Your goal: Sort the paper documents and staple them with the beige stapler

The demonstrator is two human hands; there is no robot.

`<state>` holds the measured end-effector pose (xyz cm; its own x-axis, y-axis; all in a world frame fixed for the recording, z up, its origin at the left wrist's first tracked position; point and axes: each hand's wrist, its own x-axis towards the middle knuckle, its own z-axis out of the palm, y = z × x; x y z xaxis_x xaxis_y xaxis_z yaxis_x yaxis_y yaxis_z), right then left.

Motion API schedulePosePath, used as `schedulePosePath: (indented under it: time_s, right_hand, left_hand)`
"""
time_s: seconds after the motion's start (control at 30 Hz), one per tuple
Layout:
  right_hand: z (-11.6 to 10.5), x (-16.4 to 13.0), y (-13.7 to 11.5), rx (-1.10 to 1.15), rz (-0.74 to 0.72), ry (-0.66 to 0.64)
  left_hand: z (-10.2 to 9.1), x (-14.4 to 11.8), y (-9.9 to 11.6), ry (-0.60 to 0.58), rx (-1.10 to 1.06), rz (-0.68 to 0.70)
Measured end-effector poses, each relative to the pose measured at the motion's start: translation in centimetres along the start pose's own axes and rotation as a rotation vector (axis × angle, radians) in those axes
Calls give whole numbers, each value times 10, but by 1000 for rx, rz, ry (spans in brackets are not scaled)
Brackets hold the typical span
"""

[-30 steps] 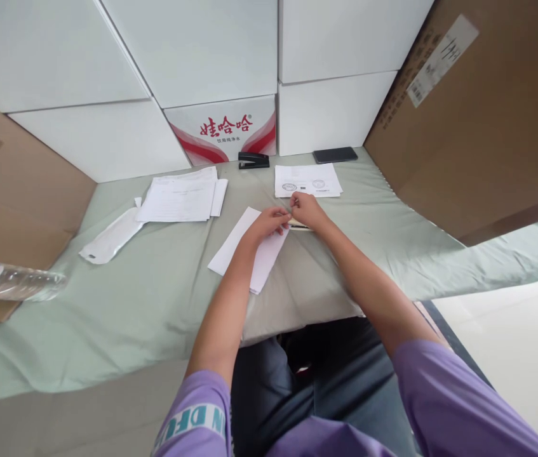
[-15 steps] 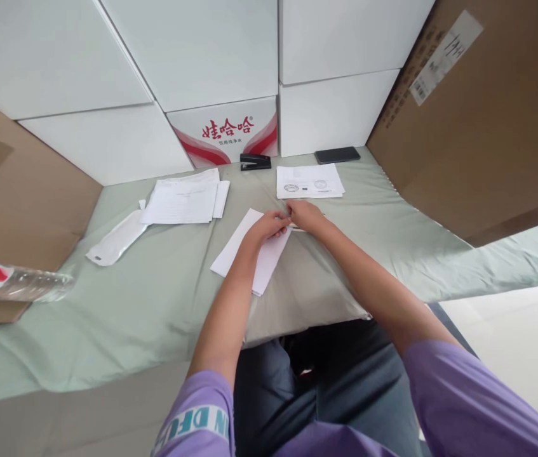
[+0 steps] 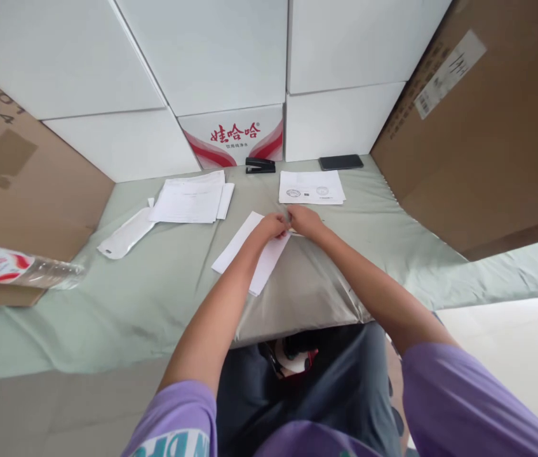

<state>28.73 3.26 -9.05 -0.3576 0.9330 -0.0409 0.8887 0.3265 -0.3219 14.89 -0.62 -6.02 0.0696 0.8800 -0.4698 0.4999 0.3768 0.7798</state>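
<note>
Paper (image 3: pixel 249 257), a long white folded sheet, lies slantwise on the green cloth (image 3: pixel 154 304) in front of me, well short of the stapler (image 3: pixel 260 165), which sits at the back against the printed box (image 3: pixel 233 136). My left hand (image 3: pixel 273 226) rests on the sheet's far right corner, fingers curled down onto it. My right hand (image 3: pixel 304 220) touches the left, pinched narrow at that same corner; something thin pokes out just right of it, too small for me to name, so whether those fingers hold the sheet itself or that bit, I cannot tell.

As I judge it, the work is mid-way. The sheet looks already folded into a narrow strip and lies flat, with both hands busy at one corner, nearer the stapler than the rest of the sheet. The stapler is untouched and well apart from both hands. The stamped sheet (image 3: pixel 311 188) lies between my hands and the stapler, slightly right of it, and a bigger stack (image 3: pixel 191 198) lies left of the stapler, with a pouch (image 3: pixel 126 233) further left; none of these is in hand. A phone (image 3: pixel 341 162) sits right of the stapler, and a bottle (image 3: pixel 16 266) lies far off to its left.

The sheet's near end runs back toward me, clear of both hands, so only the far corner is under the grip.
</note>
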Motion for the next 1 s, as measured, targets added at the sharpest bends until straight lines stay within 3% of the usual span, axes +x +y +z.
schedulePosePath:
  time_s: [0.07,0.2,0.4,0.57,0.8,1.0]
  right_hand:
    - [-2,0,2,50,17,2]
    - [-7,-1,13,269,-29,53]
    - [-9,-4,25,551,-33,134]
    - [-10,-7,22,425,0,227]
    - [-15,-20,18,153,187,393]
    - [-14,-28,12,214,15,633]
  left_hand:
    - [2,1,-12,50,49,90]
    - [8,-8,-31,282,240,197]
    - [13,-32,-36,256,513,258]
    - [22,-34,-35,320,693,250]
    - [32,-33,-34,319,749,234]
    - [45,-33,-33,544,882,277]
